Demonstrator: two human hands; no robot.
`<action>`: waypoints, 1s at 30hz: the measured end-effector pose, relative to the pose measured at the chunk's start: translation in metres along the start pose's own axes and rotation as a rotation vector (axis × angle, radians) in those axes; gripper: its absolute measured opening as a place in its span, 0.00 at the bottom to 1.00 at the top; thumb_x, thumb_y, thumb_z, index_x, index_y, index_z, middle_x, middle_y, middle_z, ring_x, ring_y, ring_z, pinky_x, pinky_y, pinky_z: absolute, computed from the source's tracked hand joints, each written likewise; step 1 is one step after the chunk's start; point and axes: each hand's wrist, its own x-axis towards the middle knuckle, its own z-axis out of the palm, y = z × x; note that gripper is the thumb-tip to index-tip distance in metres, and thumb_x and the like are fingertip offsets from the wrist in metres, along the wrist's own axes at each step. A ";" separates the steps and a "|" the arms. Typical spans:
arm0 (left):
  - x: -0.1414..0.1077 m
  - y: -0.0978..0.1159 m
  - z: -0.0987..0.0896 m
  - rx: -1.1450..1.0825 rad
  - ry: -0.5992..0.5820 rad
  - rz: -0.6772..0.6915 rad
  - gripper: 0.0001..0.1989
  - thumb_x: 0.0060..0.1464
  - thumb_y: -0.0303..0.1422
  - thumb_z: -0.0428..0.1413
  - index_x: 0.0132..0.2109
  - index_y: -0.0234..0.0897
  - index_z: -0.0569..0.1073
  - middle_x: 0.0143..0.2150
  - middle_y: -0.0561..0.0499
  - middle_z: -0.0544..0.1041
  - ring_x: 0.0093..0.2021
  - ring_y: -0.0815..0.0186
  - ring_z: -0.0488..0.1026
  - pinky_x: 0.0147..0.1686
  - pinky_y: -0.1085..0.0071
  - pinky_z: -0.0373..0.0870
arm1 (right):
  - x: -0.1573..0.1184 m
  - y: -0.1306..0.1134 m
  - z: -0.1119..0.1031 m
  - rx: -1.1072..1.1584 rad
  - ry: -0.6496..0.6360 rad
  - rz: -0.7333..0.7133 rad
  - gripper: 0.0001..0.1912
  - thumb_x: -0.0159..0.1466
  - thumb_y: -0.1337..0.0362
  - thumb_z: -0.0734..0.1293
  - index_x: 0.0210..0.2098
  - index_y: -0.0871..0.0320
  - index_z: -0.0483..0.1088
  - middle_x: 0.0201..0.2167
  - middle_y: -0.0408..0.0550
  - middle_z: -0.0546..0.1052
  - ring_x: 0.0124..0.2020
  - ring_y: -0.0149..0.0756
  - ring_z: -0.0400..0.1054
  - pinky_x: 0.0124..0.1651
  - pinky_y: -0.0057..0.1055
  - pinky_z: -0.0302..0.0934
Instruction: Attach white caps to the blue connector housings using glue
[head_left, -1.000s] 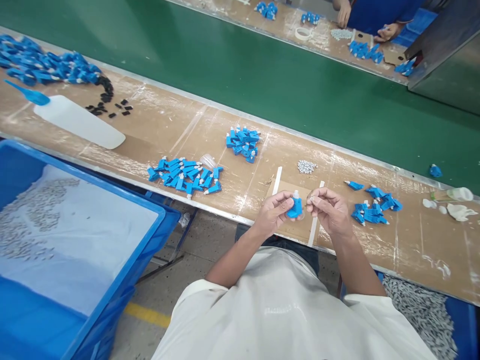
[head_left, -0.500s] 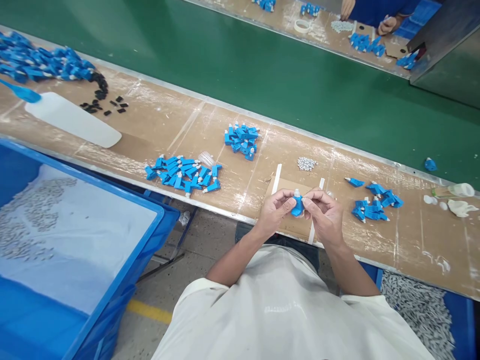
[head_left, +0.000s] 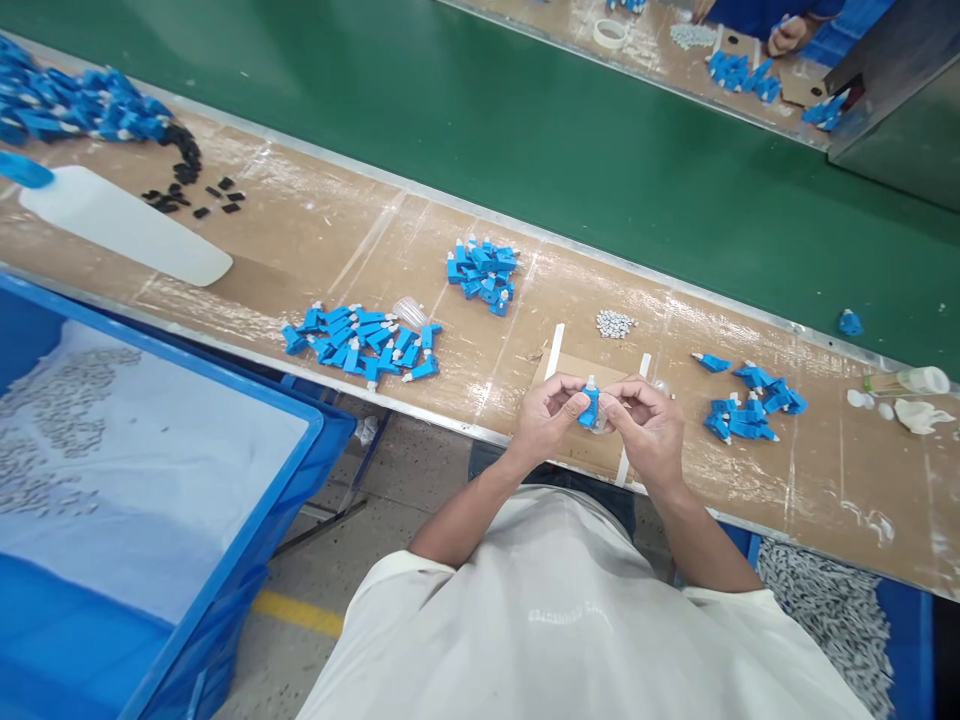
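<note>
A small blue plastic part with a white tip [head_left: 589, 405] is held upright between my hands, above a cardboard sheet [head_left: 592, 362] on the bench. My left hand [head_left: 549, 415] is closed, pinching its left side between thumb and fingers. On the other side, my right hand [head_left: 646, 425] is closed too, its thumb and fingertips at the part's right edge. A pile of little grey-white pieces [head_left: 615, 324] lies just beyond the sheet. Similar blue parts lie in a group to the right [head_left: 750, 405] and in two piles to the left [head_left: 484, 272].
At far left are a heap of blue parts [head_left: 67, 105], black pieces [head_left: 187, 160] and a white scoop [head_left: 127, 225]. A blue bin [head_left: 300, 440] stands below. The green belt [head_left: 600, 180] runs behind; across it a co-worker's hand [head_left: 786, 38] shows. A bottle [head_left: 922, 380] lies at right.
The blue part has turned between my fingers and now shows a narrower side. Both hands stay in nearly the same place; the camera view has shifted slightly.
</note>
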 end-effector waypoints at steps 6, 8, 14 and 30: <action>0.000 0.002 0.000 -0.048 -0.008 -0.055 0.25 0.49 0.53 0.67 0.40 0.35 0.77 0.34 0.50 0.80 0.30 0.69 0.75 0.30 0.73 0.72 | 0.005 0.005 -0.004 0.162 -0.045 0.133 0.19 0.54 0.48 0.80 0.29 0.57 0.77 0.25 0.44 0.75 0.22 0.29 0.68 0.23 0.27 0.68; -0.001 0.003 0.002 -0.096 -0.034 -0.108 0.26 0.48 0.54 0.67 0.40 0.35 0.76 0.32 0.51 0.79 0.28 0.70 0.74 0.27 0.73 0.71 | 0.008 0.007 -0.007 0.272 -0.075 0.211 0.20 0.50 0.49 0.82 0.27 0.57 0.77 0.22 0.42 0.74 0.21 0.28 0.67 0.21 0.25 0.65; -0.003 0.012 0.006 -0.142 -0.113 -0.171 0.25 0.49 0.54 0.67 0.39 0.34 0.76 0.28 0.53 0.76 0.25 0.71 0.72 0.26 0.74 0.70 | 0.011 0.012 -0.013 0.480 -0.177 0.435 0.25 0.44 0.51 0.85 0.38 0.56 0.81 0.20 0.40 0.74 0.18 0.25 0.62 0.16 0.22 0.58; -0.006 0.024 -0.004 -0.010 -0.210 -0.125 0.24 0.53 0.53 0.65 0.37 0.35 0.74 0.29 0.51 0.78 0.27 0.69 0.74 0.28 0.72 0.73 | 0.005 0.032 -0.009 0.544 -0.196 0.531 0.23 0.42 0.54 0.84 0.37 0.54 0.83 0.24 0.42 0.78 0.20 0.26 0.64 0.17 0.23 0.60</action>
